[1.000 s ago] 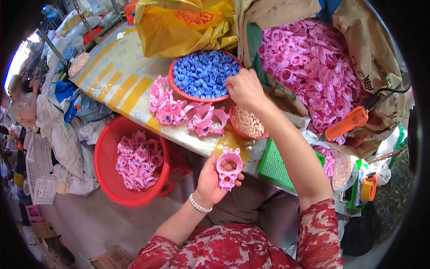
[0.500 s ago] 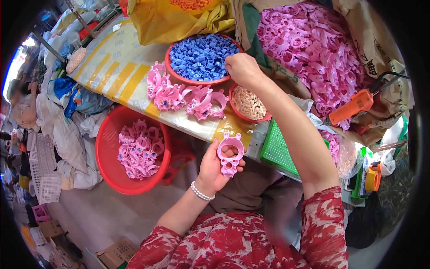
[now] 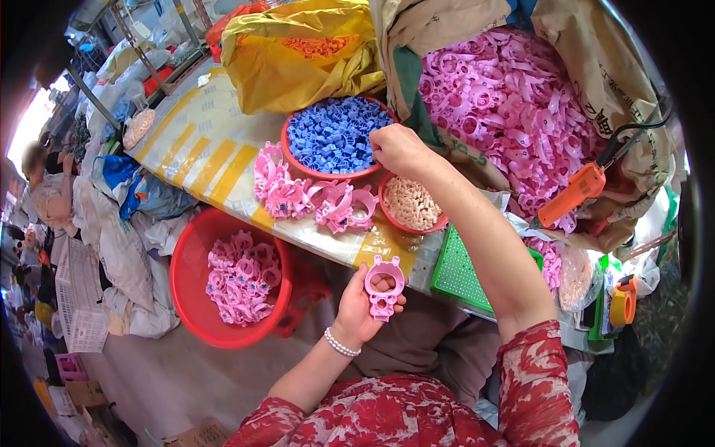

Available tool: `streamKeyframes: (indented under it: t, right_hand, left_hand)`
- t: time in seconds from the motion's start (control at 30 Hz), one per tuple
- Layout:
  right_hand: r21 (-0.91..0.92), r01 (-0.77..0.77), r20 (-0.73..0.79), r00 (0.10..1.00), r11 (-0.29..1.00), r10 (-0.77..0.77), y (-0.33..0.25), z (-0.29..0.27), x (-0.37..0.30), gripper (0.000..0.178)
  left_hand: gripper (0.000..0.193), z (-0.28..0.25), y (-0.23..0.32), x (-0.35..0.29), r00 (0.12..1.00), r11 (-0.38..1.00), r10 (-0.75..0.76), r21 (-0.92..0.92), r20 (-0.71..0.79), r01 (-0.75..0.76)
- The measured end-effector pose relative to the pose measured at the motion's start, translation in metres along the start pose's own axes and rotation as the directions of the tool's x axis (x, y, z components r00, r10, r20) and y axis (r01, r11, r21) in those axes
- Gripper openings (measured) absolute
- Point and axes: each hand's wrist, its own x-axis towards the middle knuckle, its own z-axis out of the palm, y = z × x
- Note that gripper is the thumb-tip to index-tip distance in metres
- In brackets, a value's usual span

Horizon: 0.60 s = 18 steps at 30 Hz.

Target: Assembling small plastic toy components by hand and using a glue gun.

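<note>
My left hand (image 3: pixel 357 307) is closed round a pink plastic ring frame (image 3: pixel 383 297), which has two small ears on top and a smaller holed section below. It is held upright just off the table's near edge. My right hand (image 3: pixel 402 149) is at the right rim of a red bowl (image 3: pixel 335 176) of small blue plastic clips (image 3: pixel 328 138). Its fingers are pinched together, and whatever is between them is hidden. Left of the small red bowl of beige pieces (image 3: pixel 411 203), more pink frames (image 3: pixel 346 207) lie clustered on the table.
A red basket (image 3: pixel 186 298) below the table's edge holds pink frames with blue bits. An open sack of pink parts (image 3: pixel 506 112) stands at the far right, with an orange-handled tool (image 3: pixel 573 195) before it. A green perforated tray (image 3: pixel 458 272) lies under my right forearm. Behind is a yellow bag (image 3: pixel 261 74).
The whole scene sits lower in the picture as the view has tilted up. My right hand stays at the blue clips' bowl, and my left keeps hold of the pink frame.
</note>
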Motion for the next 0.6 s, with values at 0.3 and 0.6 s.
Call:
streamKeyframes:
  t: [0.3,0.6]
  right_hand:
    - [0.379,-0.105,-0.408,0.873,0.919,0.268,0.01,0.007,-0.024,0.019]
    - [0.766,-0.114,-0.08,0.96,0.632,0.27,-0.041,-0.013,-0.14,0.021]
  left_hand:
    - [0.052,0.009,-0.001,-0.001,1.0,1.0,0.013,0.011,-0.01,-0.013]
    - [0.029,0.024,-0.008,0.0,0.966,0.965,0.256,0.056,-0.011,-0.256]
